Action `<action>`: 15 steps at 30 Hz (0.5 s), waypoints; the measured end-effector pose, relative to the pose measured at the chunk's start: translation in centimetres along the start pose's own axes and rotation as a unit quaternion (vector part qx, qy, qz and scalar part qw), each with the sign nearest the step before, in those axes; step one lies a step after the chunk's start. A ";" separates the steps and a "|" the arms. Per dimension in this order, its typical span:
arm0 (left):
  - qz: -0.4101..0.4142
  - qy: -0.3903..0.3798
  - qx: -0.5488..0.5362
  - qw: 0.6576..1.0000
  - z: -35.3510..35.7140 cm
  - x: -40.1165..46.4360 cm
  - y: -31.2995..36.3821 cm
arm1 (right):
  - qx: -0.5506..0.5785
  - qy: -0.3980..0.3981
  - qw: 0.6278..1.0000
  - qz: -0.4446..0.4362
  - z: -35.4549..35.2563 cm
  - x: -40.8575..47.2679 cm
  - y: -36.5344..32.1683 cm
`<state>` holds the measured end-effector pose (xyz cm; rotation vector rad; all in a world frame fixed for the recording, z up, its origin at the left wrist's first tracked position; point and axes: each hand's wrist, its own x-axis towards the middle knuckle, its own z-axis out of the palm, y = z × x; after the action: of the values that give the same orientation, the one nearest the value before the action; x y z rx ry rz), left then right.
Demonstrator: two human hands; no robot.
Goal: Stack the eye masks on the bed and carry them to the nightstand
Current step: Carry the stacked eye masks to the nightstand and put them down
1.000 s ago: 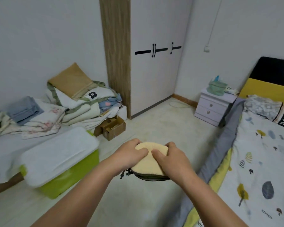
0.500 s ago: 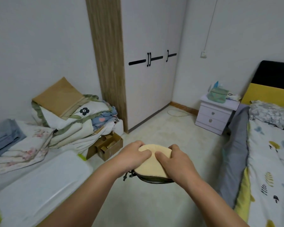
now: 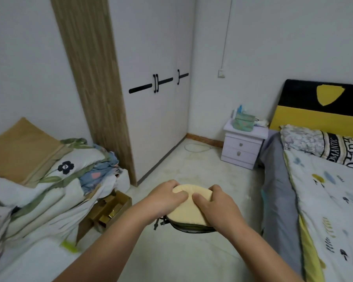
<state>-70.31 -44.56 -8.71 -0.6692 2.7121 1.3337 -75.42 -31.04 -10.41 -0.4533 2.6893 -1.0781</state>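
Observation:
I hold a stack of eye masks (image 3: 189, 210) in front of me above the floor: a pale yellow one on top, a dark green one with a cord under it. My left hand (image 3: 165, 199) grips the stack's left side, thumb on top. My right hand (image 3: 217, 206) grips its right side the same way. The lilac nightstand (image 3: 244, 148) with two drawers stands ahead to the right, against the wall beside the bed (image 3: 324, 200). A green tissue pouch (image 3: 243, 122) and small items sit on its top.
A white wardrobe (image 3: 157, 98) with a wood side panel fills the back. Folded bedding (image 3: 45, 176) piles up at the left, with an open cardboard box (image 3: 108, 210) on the floor beside it. Bare floor runs between me and the nightstand.
The view has swung right and moved forward, so the nightstand and headboard sit closer to the middle. The green storage bin has slipped out of sight. Both hands keep the same grip.

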 end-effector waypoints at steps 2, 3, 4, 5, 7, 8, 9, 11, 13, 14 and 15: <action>0.018 -0.010 0.019 1.000 -1.8 2.7 -0.3 | 0.005 0.015 1.000 0.014 0.8 2.0 -1.4; 0.025 -0.014 0.026 0.999 -2.6 3.9 -0.4 | 0.007 0.021 1.000 0.020 1.2 2.9 -2.1; 0.032 -0.018 0.030 0.999 -3.4 5.1 -0.4 | 0.009 0.028 0.999 0.026 1.5 3.9 -2.7; 0.039 -0.024 0.034 0.998 -4.0 6.2 -0.5 | 0.011 0.034 0.999 0.032 1.8 4.8 -3.1; 0.050 -0.038 0.040 0.997 -4.9 8.2 -0.6 | 0.015 0.046 0.998 0.046 2.3 6.4 -3.8; 0.054 -0.047 0.040 0.997 -5.2 9.1 -0.6 | 0.016 0.050 0.997 0.053 2.5 7.1 -4.0; 0.057 -0.055 0.038 0.996 -5.3 10.0 -0.6 | 0.014 0.056 0.997 0.059 2.6 7.8 -4.1; 0.062 -0.067 0.034 0.995 -5.5 11.8 -0.3 | 0.006 0.065 0.995 0.071 2.6 9.3 -4.2; 0.066 -0.076 0.029 0.995 -5.4 13.5 0.1 | 0.002 0.071 0.994 0.079 2.4 11.0 -4.2; 0.068 -0.080 0.028 0.994 -5.4 14.4 0.4 | 0.003 0.074 0.994 0.083 2.3 11.8 -4.0; 0.071 -0.084 0.027 0.994 -5.3 15.4 0.7 | 0.004 0.077 0.993 0.087 2.1 12.7 -3.8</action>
<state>-83.78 -53.74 -8.39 -0.3484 2.6909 1.2755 -85.86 -39.54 -10.22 -0.1355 2.7931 -1.1153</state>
